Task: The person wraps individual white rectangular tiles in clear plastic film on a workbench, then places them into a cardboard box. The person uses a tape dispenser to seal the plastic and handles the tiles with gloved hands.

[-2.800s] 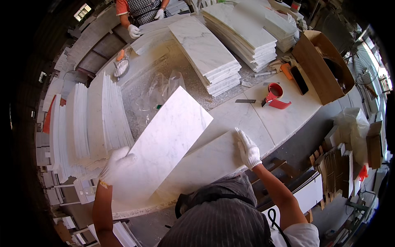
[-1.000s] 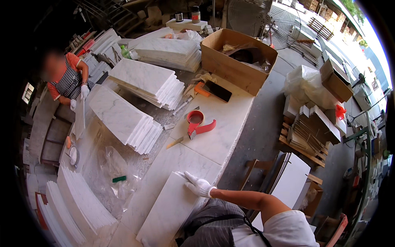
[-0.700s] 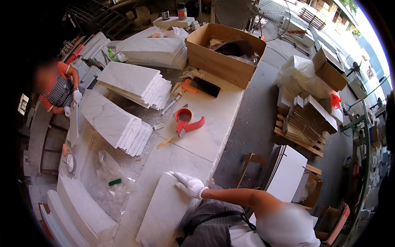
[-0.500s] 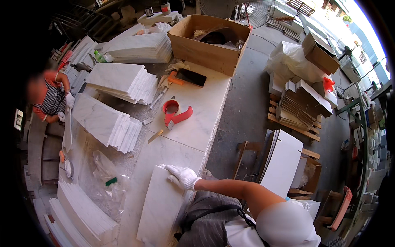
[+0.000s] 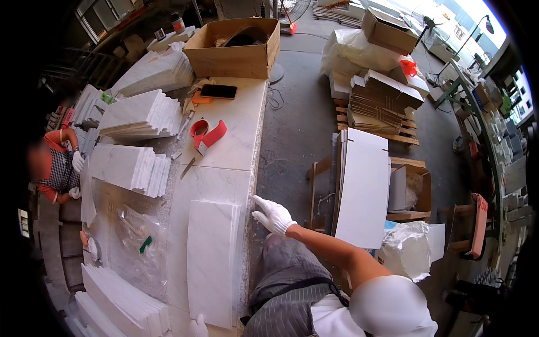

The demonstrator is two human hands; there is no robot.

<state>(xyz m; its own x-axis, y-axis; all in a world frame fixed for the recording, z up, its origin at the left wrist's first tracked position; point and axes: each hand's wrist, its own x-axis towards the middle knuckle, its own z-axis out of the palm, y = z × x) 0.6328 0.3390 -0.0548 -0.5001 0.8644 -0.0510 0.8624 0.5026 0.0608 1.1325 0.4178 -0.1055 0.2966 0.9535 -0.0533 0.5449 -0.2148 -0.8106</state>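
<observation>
Down at the bottom edge, the left hand (image 5: 197, 327) is mostly cut off, just white-gloved fingertips touching the near end of the marble slab (image 5: 213, 261); whether it grips, I can't tell. The slab lies flat on the stone worktable (image 5: 241, 135), long, pale, faintly veined, its right edge along the table's side. The right hand (image 5: 273, 214), gloved too, hangs fingers spread and released, just beside the slab's far right corner, holding nothing. Further on, a red tape dispenser (image 5: 206, 133), stacked marble tiles (image 5: 141, 115), then a cardboard box (image 5: 234, 48). At far left, a co-worker's gloved hand (image 5: 77, 162).
</observation>
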